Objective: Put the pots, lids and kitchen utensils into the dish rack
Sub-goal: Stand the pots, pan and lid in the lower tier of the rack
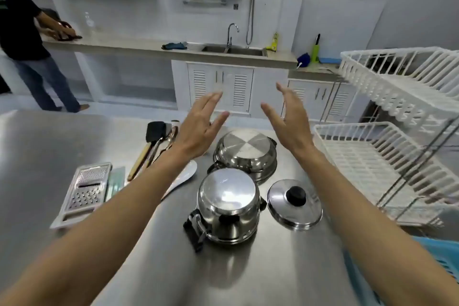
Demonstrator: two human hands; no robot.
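I hold my left hand [198,129] and right hand [290,122] spread wide and empty above the counter, likely readying a two-handed lift. The upturned wide pot [246,151] sits just below them at six o'clock; the dish rack [387,156] waits at three o'clock.

Two steel pots lie upside down, the small pot [228,206] nearest, the wide pot [246,151] behind it. A knobbed lid [294,204] lies alongside. Spatula [149,146], grater [85,189], possibly spoons [169,140] lie left; white two-tier dish rack [387,156] stands right.
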